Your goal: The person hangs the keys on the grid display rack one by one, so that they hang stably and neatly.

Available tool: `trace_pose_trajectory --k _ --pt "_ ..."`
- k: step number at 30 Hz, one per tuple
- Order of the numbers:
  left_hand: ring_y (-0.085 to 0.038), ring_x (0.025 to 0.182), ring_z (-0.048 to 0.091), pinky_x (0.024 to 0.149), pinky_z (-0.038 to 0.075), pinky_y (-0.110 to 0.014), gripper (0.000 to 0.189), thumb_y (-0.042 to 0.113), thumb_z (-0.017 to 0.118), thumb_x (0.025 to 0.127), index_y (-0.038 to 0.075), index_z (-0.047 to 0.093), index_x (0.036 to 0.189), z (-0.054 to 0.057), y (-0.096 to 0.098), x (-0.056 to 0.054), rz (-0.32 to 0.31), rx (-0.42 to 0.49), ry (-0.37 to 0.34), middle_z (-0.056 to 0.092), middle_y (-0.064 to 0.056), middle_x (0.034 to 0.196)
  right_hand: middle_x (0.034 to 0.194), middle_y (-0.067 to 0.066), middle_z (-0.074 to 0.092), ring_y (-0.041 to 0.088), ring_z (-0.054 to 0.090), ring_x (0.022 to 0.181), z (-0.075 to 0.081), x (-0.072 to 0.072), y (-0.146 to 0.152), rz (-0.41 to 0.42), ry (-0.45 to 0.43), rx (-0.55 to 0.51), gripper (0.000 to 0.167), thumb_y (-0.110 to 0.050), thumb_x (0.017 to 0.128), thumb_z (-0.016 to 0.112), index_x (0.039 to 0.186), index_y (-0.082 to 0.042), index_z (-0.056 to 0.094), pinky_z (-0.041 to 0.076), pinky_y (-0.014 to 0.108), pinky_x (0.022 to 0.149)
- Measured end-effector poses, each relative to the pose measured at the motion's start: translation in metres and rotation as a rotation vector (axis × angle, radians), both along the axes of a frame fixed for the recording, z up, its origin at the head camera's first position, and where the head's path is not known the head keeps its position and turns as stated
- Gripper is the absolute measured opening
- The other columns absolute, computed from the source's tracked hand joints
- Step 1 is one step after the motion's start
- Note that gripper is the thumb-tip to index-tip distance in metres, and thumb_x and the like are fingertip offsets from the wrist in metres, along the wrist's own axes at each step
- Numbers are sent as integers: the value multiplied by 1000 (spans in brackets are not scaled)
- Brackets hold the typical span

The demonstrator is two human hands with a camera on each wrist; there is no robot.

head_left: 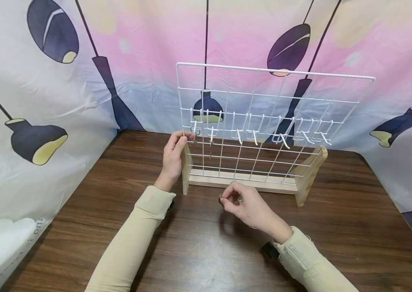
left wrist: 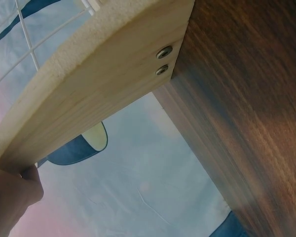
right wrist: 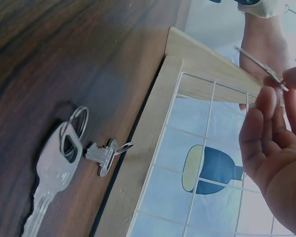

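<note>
My left hand [head_left: 172, 158] grips the upper part of the left wooden side panel [head_left: 185, 174] of a white wire grid rack [head_left: 275, 72]. In the left wrist view, a finger or thumb [left wrist: 17, 197] lies against that panel's edge. In front of the rack, my right hand [head_left: 249, 207] pinches a small metal key [right wrist: 259, 64], seen nearly edge-on. A large key [right wrist: 54, 168] with a ring and a smaller key [right wrist: 102, 155] lie on the table below the right hand, mostly hidden in the head view. Keys [head_left: 211, 140] hang from the two leftmost hooks.
Several white hooks [head_left: 282, 140] stick out along the grid's middle, toward me. A wooden crossbar [head_left: 242, 182] joins the two side panels low down. The rack stands on a dark wood table [head_left: 191, 251]. A patterned cloth [head_left: 147, 61] hangs behind; a white bag [head_left: 5, 247] sits at left.
</note>
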State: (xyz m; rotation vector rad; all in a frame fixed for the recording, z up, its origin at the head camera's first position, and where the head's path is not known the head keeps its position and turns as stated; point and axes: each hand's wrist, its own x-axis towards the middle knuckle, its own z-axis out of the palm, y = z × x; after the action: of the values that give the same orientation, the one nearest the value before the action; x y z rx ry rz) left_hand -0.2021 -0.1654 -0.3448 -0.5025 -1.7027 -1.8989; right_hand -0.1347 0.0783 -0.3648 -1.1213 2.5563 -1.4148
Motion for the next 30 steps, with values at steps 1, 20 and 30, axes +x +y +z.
trace_pose_trajectory --k 1,20,30 --pt "-14 103 57 96 42 -30 28 9 41 103 -16 49 112 0 0 0 0 0 -1 63 5 103 78 -11 61 7 57 71 0 0 0 -6 4 -15 8 -8 87 67 89 -15 64 51 26 63" --pt "-14 104 57 97 41 -29 28 10 42 102 -15 50 112 -1 0 1 9 2 3 62 4 104 90 -15 68 7 64 75 2 -2 4 -33 -43 -54 5 -21 89 72 94 -21 74 54 27 63" --pt "-15 104 56 96 41 -30 26 10 43 102 -13 51 112 1 0 1 14 -13 0 62 4 104 87 -15 69 10 63 75 12 -4 10 -62 -123 -16 4 -28 87 74 90 -25 75 53 27 65"
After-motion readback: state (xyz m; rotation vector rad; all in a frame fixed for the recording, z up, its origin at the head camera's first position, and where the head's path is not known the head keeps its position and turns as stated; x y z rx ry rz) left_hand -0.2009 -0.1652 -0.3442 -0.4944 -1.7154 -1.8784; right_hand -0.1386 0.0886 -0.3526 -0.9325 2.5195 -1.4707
